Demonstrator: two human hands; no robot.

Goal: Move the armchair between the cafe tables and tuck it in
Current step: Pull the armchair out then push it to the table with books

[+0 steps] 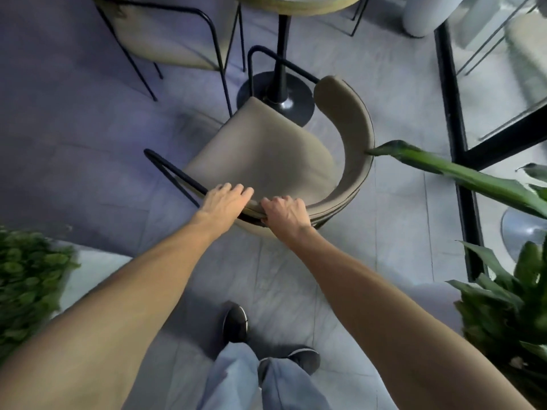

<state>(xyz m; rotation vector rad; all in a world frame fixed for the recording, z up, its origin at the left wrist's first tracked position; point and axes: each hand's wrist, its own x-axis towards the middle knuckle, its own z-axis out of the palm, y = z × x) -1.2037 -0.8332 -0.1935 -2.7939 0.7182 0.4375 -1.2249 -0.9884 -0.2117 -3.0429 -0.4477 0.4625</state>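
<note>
**Both hands on the armchair's backrest, beside the cafe table's pedestal**

The beige armchair [260, 155] stands on the grey tiled floor [296, 276], its seat corner reaching over the round black base [299, 97] of the pedestal table [296, 4]. Its curved backrest sweeps round the right side and back toward the person. The left hand [226, 199] lies over the near end of the backrest, fingers spread and only loosely curled. The right hand [285, 211] is just beside it, fingers wrapped over the backrest's edge in a firm grip. Motion blur makes it hard to tell whether the left hand truly grips or merely rests. A second chair [165, 39] stands to the upper left, near the table. A long green leaf [450, 170] touches the backrest's outer side. Dark shoes [235, 322] and pale jeans show below.
</note>
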